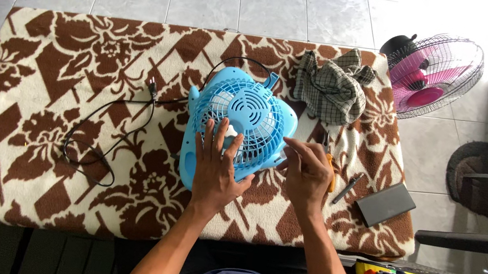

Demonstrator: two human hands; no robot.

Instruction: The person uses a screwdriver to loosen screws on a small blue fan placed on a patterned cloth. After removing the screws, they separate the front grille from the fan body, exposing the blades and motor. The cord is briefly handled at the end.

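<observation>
A counter (42, 62) draped in a brown and cream floral cloth is standing on a pale tiled floor. A small blue fan (239, 123) is lying grille-up at its middle, its black cord (106, 129) trailing left. The left hand (217, 168) is resting open and flat on the grille. The right hand (306, 172) is touching the fan's right edge, fingers loosely curled, gripping nothing visible. A checked cloth (332, 86), a pen (346, 189) and a grey case (385, 204) are lying to the right.

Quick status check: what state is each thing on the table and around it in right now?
Blue fan: lying grille-up on the cloth, grille on.
Left hand: flat on the grille.
Right hand: at the fan's rim, fingers curled.
Power cord: unplugged, loose.
Checked rag: crumpled.
Pink fan: on the floor, tilted.
Pen: lying flat.
</observation>
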